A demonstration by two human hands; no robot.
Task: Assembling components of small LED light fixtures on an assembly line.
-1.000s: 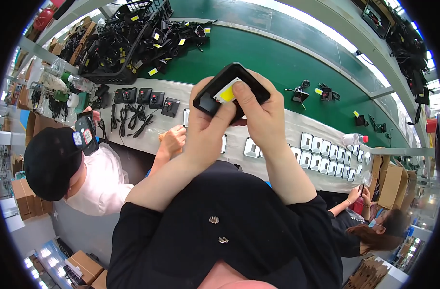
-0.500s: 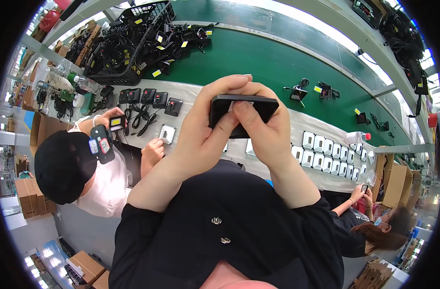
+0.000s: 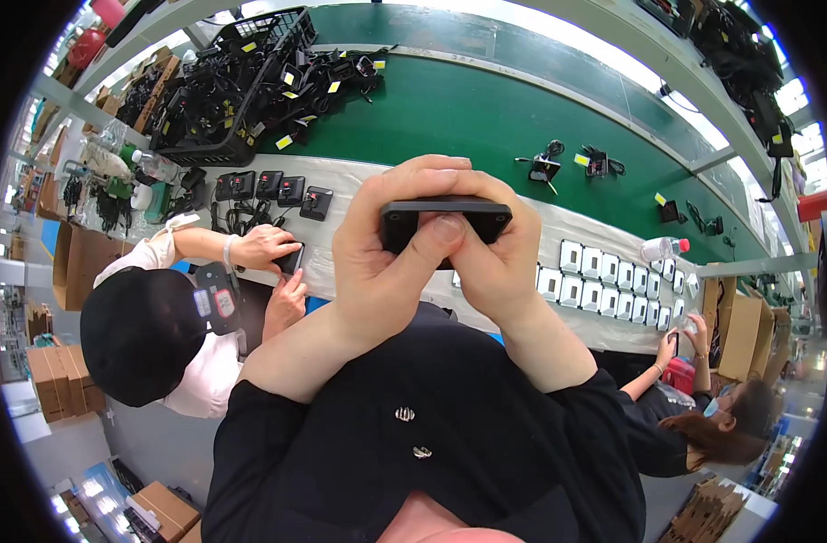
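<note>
A flat black rectangular casing (image 3: 404,215) is held up in front of my chest, above the near edge of the table. My left hand (image 3: 370,262) wraps its left end and my right hand (image 3: 502,262) its right end. Fingers of both hands curl over the far side. My two thumbs meet at the middle of the near side and press there, one tip over the other. The long edge of the casing faces up, with a small hole near each end. Its far face is hidden by my fingers.
Rows of white-edged rectangular pieces (image 3: 572,291) lie at right, near a red-capped bottle (image 3: 659,250). At left are several black devices (image 3: 291,190) with cables and a black basket (image 3: 237,149) of cabled units. Co-workers sit on both sides; the left one's hand (image 3: 261,246) touches a black piece.
The casing has tilted and shifted slightly left and down, and my thumbs now overlap more. The left co-worker's hands have come together over a piece at the table. The right co-worker's hands have moved apart.
</note>
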